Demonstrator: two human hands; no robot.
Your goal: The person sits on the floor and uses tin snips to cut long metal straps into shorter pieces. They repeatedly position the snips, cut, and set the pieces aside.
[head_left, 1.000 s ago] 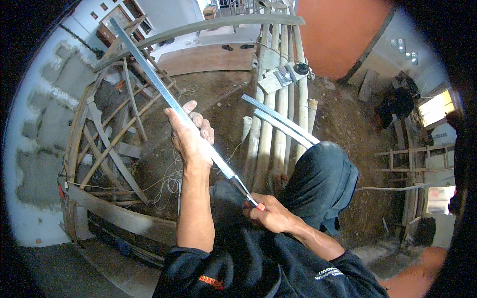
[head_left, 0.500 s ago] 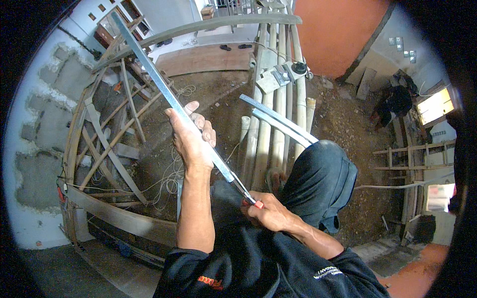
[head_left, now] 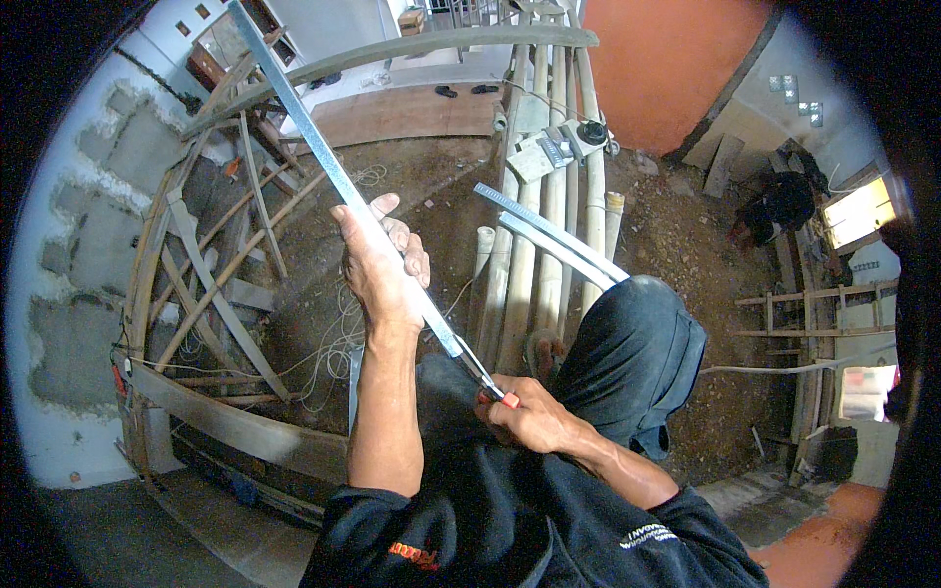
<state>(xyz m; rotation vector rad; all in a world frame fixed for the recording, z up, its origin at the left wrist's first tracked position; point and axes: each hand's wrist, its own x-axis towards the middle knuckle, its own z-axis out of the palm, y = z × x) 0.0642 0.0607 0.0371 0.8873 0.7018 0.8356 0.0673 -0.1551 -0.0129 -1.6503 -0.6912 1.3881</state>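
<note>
A long galvanized metal channel runs slantwise from the far left down toward my lap. My left hand is closed around its lower half, thumb on one side and fingers on the other. At the channel's near end are the jaws of red-handled tin snips. My right hand is wrapped round the snips' handles, close to my body. How far the blades reach over the metal is too small to tell. Two more metal strips lie slantwise, their near ends hidden behind my raised right knee.
Bamboo poles lie lengthwise ahead, with a pale boxy device on them. At left stands a wooden frame with loose cord beside it. A dark-clad person is at far right, near a wooden ladder.
The channel has shifted slightly, its far end rising a little toward the top of the view. My left hand moved slightly with it; the snips stay at the near end.
</note>
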